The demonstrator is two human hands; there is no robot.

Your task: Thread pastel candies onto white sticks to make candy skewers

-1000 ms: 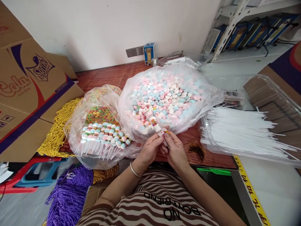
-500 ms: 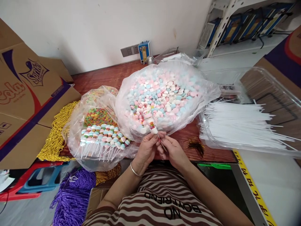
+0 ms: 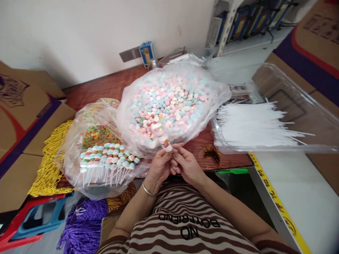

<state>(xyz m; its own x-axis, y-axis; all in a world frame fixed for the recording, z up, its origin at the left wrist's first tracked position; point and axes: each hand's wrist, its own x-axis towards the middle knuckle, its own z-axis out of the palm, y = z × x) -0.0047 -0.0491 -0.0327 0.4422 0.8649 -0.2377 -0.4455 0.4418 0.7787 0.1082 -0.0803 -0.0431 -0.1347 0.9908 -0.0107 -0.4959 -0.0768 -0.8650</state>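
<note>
My left hand (image 3: 160, 164) is closed around the lower end of a marshmallow skewer (image 3: 166, 145), which looks wrapped in clear film and points away from me. White marshmallow and coloured candy show above the fingers. Against it, my right hand (image 3: 186, 163) is pinched, its fingertips meeting the left ones; what lies between them is hidden. Just beyond the hands, a large clear bag (image 3: 124, 116) holds pink, blue and white marshmallows (image 3: 169, 102). Left of it, finished marshmallow skewers (image 3: 109, 155) lie in rows on another plastic bag (image 3: 67, 155) with colourful ring candies (image 3: 102, 135).
White sticks (image 3: 251, 123) fill part of a clear plastic tray (image 3: 275, 151) at right. Gold twist ties (image 3: 211, 154) lie near the table edge. Cardboard boxes (image 3: 23, 141) flank the table (image 3: 87, 86). Yellow bead strands (image 3: 50, 158) and purple cords (image 3: 82, 225) are at left.
My view has turned slightly, shifting the table things left. A thin strip visible by my right fingers before is now hidden, and the right hand has closed in against the left.
</note>
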